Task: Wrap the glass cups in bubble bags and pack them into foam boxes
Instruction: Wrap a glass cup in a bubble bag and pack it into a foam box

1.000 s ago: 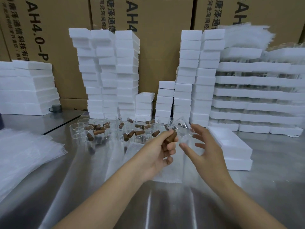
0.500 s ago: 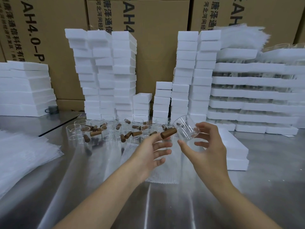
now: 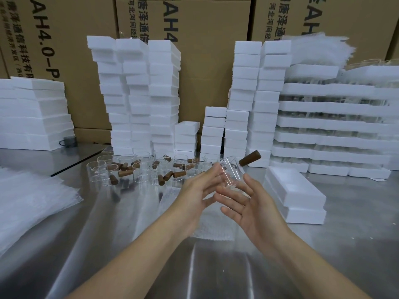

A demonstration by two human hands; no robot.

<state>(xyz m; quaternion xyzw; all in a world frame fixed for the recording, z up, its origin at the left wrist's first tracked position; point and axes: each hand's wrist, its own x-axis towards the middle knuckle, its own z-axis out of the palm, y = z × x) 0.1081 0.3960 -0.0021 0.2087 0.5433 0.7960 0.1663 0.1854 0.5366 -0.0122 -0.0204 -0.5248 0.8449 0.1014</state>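
Note:
A clear glass cup (image 3: 230, 172) with a brown wooden handle (image 3: 250, 160) lies tilted between my two hands above the steel table, its handle pointing up and to the right. My left hand (image 3: 199, 189) touches the cup's left side with straight fingers. My right hand (image 3: 250, 205) lies under and beside the cup with its fingers spread and its thumb up by the glass. A flat bubble bag (image 3: 212, 230) lies on the table below my hands. A white foam box (image 3: 296, 192) sits on another one just to the right.
Several more glass cups with wooden handles (image 3: 129, 169) stand and lie at the table's middle back. Bubble bags (image 3: 32, 203) are piled at the left. Tall foam box stacks (image 3: 140, 93) and foam trays with glassware (image 3: 334, 126) line the back before cardboard cartons.
The cup has turned, so its handle now points up and right instead of left. My left hand has left the handle and lies with straight fingers on the glass. My right hand's fingers have straightened.

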